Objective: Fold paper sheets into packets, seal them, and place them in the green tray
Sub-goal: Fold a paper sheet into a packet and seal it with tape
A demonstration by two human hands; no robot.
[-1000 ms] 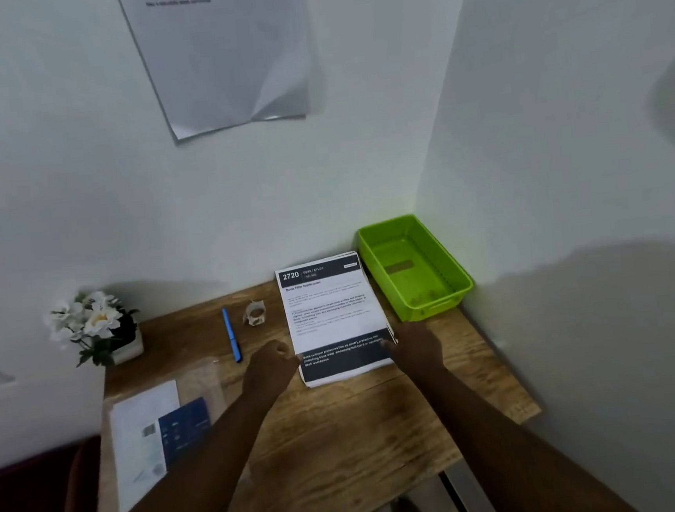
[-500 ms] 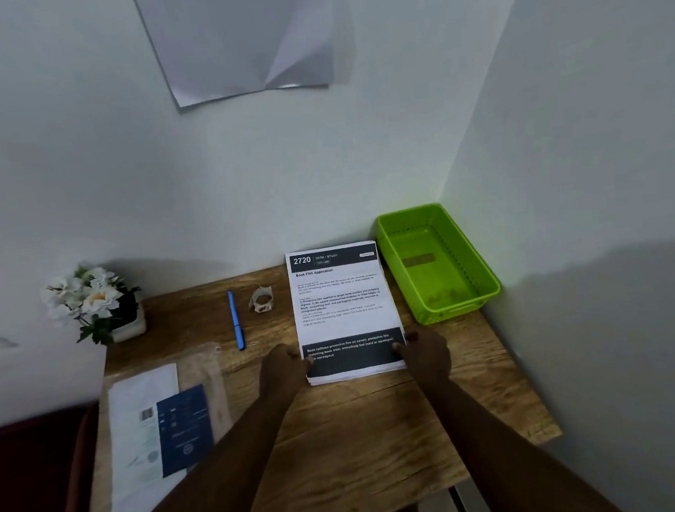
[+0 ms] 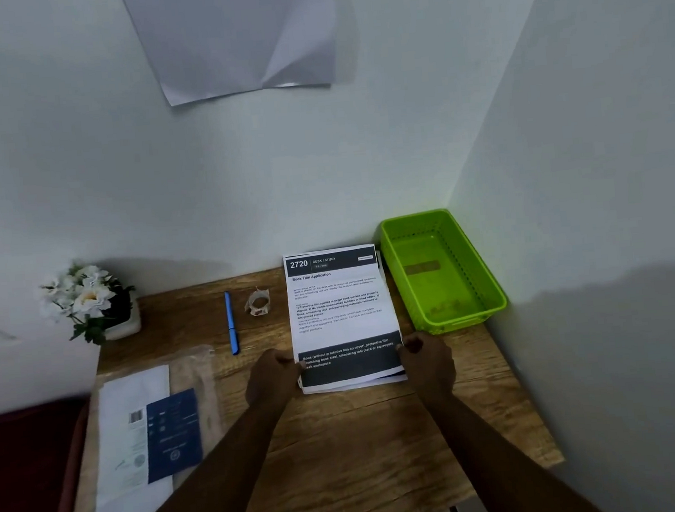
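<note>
The stack of paper (image 3: pixel 343 316) is lying just left of the green tray (image 3: pixel 489 279). Its near corners are being pinched between curled fingers by the left hand (image 3: pixel 273 378) and the right hand (image 3: pixel 426 360).

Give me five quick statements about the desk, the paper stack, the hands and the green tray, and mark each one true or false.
1. Both hands, left and right, hold the near end of the paper stack. True.
2. The green tray holds several folded packets. False: no packets lie in it.
3. The blue pen lies left of the paper stack. True.
4. The tape roll sits inside the tray. False: it sits on the desk between the pen and the stack.
5. The flower pot stands at the desk's right edge. False: it stands at the far left corner.
</note>
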